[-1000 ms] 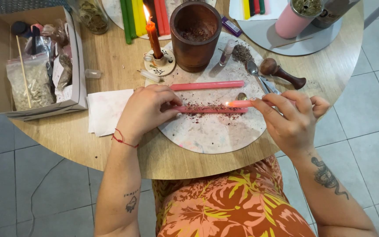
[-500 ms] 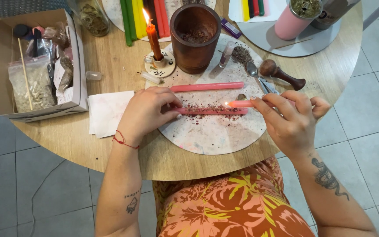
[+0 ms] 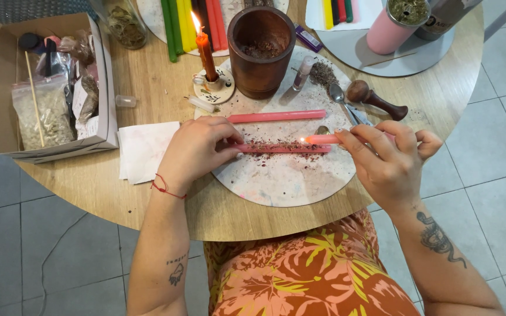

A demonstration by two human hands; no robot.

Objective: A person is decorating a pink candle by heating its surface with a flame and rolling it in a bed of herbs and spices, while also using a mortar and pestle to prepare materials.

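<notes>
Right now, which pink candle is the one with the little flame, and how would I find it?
Look at the round speckled board in the middle of the wooden table. Three pink candles are there; the lit pink candle is held by the right hand. Only it burns at its tip and is lifted; the herb-covered candle and plain candle lie flat.

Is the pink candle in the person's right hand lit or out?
Lit: the pink candle in the right hand shows a small flame at its left tip.
</notes>
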